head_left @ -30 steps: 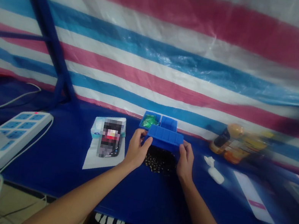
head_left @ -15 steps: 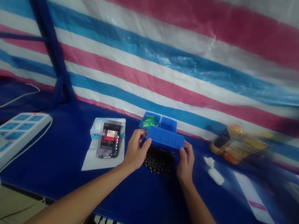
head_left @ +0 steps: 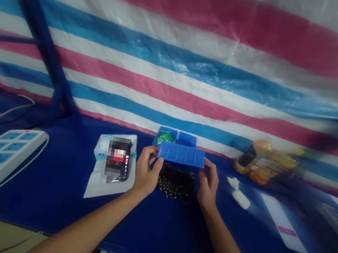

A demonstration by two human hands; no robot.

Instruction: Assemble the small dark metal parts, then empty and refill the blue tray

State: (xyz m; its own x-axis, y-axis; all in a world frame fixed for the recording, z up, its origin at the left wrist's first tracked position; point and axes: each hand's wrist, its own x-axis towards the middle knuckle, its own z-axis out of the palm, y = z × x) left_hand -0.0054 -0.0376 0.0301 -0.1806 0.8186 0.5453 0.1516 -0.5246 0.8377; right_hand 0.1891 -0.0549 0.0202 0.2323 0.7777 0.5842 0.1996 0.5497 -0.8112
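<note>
Between both hands is a blue plastic bin (head_left: 181, 155), tilted so that its ribbed face shows. My left hand (head_left: 148, 171) grips its left end, thumb in front. At the opposite end my right hand (head_left: 207, 183) has its fingers closed on the edge. Just below the bin, a pile of small dark and brassy metal parts (head_left: 173, 184) is spread on the blue table; their exact kind is too small to make out. Behind stand two more blue bins: the left bin (head_left: 155, 140) contains a green packet (head_left: 166, 138), the right bin (head_left: 187, 139) is partly hidden.
Left of my hands, a phone (head_left: 121, 162) leans on a tissue box (head_left: 102, 145). A white power strip (head_left: 2, 162) with cables lies far left. To the right are a white earbud case (head_left: 240, 199), a white card (head_left: 283, 223), and blurred orange bottles (head_left: 252, 156).
The bin in my hands has turned slightly and its ribbed face shows more squarely. Both hands still grip it. The whole view has shifted a little.
</note>
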